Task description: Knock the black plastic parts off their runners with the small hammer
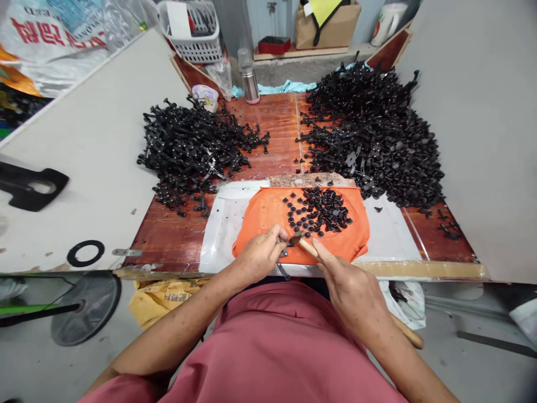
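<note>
My right hand [350, 280] is closed around the wooden handle of a small hammer [308, 246]. The hammer's head is just above the front of an orange cloth pad [260, 218], close to my left fingertips. With my left hand [262, 252] I pinch a black plastic part with arms [284, 274], which hangs partly over the pad's front edge. My fingers hide some of it. Small black round caps [329, 210] lie on the pad, a few in loose rows and the others heaped at its right.
A heap of black armed parts [188, 145] covers the table's left side. Larger black heaps [377, 140] fill the right. A steel flask [250, 84] stands at the back, near a grey basket [195, 47]. White panels flank both sides; a black ring [86, 243] lies on the left one.
</note>
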`<state>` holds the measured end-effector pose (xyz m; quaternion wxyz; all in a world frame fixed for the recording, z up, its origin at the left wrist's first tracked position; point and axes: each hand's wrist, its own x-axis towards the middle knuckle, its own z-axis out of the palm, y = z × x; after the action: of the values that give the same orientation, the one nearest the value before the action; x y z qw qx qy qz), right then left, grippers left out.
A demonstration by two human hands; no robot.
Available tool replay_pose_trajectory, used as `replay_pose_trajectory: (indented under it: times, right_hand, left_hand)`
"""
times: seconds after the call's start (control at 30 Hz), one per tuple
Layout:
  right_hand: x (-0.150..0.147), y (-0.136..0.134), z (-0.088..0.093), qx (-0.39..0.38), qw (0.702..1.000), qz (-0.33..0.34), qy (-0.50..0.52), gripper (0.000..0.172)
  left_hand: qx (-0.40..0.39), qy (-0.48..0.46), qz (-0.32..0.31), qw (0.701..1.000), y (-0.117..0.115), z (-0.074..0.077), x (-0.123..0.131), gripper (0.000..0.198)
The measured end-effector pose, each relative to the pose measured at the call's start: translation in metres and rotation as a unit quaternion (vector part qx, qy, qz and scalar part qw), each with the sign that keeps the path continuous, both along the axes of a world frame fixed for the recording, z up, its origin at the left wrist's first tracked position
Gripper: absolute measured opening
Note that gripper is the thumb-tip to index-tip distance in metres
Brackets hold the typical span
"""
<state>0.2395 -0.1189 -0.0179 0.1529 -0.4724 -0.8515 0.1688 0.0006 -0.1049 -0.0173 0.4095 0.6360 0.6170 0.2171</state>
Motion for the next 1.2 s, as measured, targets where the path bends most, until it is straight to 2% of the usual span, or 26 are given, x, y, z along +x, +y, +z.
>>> replay_pose_trajectory:
  times: [0.13, 0.23, 0.33, 0.4, 0.47, 0.53, 0.63, 0.73, 0.83, 0.93, 1.03, 1.2]
  right_hand:
    - [-0.006, 0.001, -0.008, -0.002, 1.0, -0.008, 0.008, 0.053]
    - [-0.006, 0.003, -0.009, -0.052, 0.997, -0.02, 0.049, 0.051]
    - [0.004, 0.007, -0.006, -0.087, 0.982, -0.072, 0.154, 0.051]
    - [0.016, 0.009, -0.003, -0.102, 0.965, -0.122, 0.208, 0.052]
    - [0.029, 0.009, -0.004, -0.119, 0.952, -0.161, 0.232, 0.053]
    - [0.041, 0.008, -0.008, -0.134, 0.945, -0.184, 0.234, 0.054]
    - [0.052, 0.003, -0.018, -0.146, 0.94, -0.205, 0.23, 0.055]
    - [0.057, 0.0, -0.03, -0.146, 0.939, -0.212, 0.229, 0.056]
    - [0.059, 0.0, -0.04, -0.147, 0.939, -0.211, 0.228, 0.057]
    - [0.059, 0.001, -0.047, -0.159, 0.938, -0.204, 0.229, 0.058]
    - [0.059, 0.003, -0.048, -0.156, 0.939, -0.202, 0.23, 0.057]
    - [0.056, 0.005, -0.041, -0.134, 0.95, -0.192, 0.206, 0.054]
  left_hand:
    - [-0.004, 0.012, 0.001, 1.0, 0.001, 0.002, 0.002, 0.008]
    - [0.001, -0.006, 0.013, 1.0, 0.0, 0.003, 0.0, 0.017]
    - [-0.002, -0.082, 0.029, 0.996, -0.004, 0.006, -0.008, 0.035]
    - [-0.018, -0.15, 0.029, 0.988, -0.006, 0.01, -0.013, 0.041]
    - [-0.02, -0.191, 0.03, 0.981, -0.007, 0.013, -0.016, 0.039]
    - [-0.011, -0.193, 0.044, 0.98, -0.004, 0.014, -0.017, 0.03]
    - [0.02, -0.134, 0.062, 0.989, 0.004, 0.012, -0.016, 0.018]
    - [0.085, 0.022, 0.033, 0.996, 0.009, 0.01, -0.018, 0.01]
    - [0.104, 0.176, -0.01, 0.979, 0.008, 0.01, -0.021, 0.01]
    - [0.105, 0.27, -0.037, 0.956, 0.004, 0.011, -0.023, 0.013]
    - [0.116, 0.295, -0.007, 0.948, 0.004, 0.012, -0.024, 0.017]
    - [0.138, 0.189, 0.058, 0.97, 0.021, 0.007, -0.018, 0.017]
